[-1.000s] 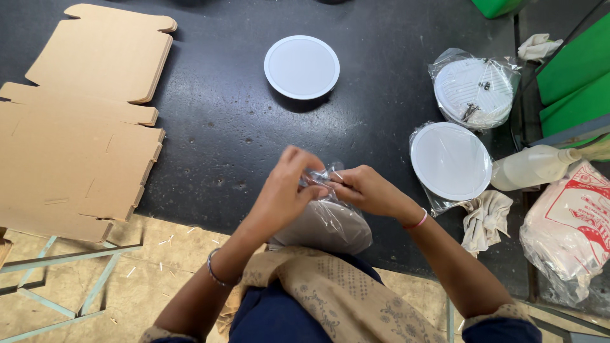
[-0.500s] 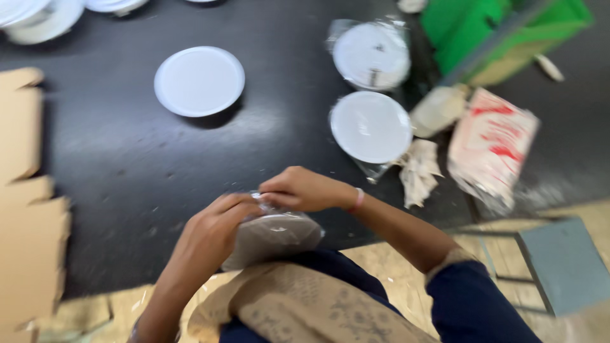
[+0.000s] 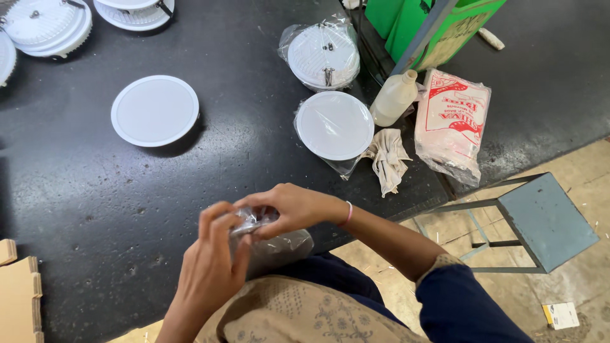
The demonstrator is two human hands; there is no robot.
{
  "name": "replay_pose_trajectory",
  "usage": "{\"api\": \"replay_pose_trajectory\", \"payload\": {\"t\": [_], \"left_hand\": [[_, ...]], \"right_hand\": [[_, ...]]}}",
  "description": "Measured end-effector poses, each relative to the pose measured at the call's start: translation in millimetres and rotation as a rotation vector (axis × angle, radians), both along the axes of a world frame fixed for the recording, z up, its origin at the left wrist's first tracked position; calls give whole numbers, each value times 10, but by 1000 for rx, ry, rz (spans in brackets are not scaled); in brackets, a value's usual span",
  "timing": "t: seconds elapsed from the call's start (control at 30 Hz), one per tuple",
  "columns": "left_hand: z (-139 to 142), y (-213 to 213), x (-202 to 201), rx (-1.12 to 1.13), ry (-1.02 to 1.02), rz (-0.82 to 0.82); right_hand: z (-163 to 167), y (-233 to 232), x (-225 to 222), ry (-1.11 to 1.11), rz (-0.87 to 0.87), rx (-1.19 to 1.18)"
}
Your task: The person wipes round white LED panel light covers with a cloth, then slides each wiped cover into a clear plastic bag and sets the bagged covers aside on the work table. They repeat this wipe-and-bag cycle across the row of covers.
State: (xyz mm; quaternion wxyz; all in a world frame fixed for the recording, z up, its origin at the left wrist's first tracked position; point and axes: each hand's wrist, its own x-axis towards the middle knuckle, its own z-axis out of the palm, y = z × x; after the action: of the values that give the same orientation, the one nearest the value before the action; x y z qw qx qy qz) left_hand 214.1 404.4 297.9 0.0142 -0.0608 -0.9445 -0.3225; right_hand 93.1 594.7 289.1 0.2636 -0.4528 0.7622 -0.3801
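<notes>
Crinkled glossy clear plastic bag [image 3: 270, 244]; smooth matt white plastic disc [image 3: 154, 110]; speckled dark tabletop [image 3: 95, 184]; creased cloth rag [image 3: 387, 159]; corrugated cardboard [image 3: 18, 298].

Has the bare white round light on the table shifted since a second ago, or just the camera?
Cannot tell for certain, but likely just the camera: the bare white round light keeps its spot left of the two bagged lights, while the whole table slid in view.

Pink bangle on right wrist, dark blue sleeve, beige patterned scarf
</notes>
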Motion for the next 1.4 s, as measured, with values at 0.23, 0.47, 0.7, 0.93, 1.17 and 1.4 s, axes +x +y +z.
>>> {"api": "replay_pose_trajectory", "payload": {"t": [0.23,0.47,0.7,0.93,1.17,1.4], "left_hand": [[205,-337,107,136,614,146],[-85,-402,177,275,405,276],[-206,-302,173,231,342,293],[-414,-61,-24,273,306,178],[-443,393,-328,245,266,60],[-312,1434,-602,239,15,-295]], "right_hand": [[425,717,202,464,-406,-181],[-419,971,-223,968,-691,-182],[-1248,1273,-621,1066,-665,-92],[-1082,1518,-321,838,-841,-165],[-1455,2624,35,691,-1526,-20],[-2101,3789,-775,620,-1651,-215]]}}
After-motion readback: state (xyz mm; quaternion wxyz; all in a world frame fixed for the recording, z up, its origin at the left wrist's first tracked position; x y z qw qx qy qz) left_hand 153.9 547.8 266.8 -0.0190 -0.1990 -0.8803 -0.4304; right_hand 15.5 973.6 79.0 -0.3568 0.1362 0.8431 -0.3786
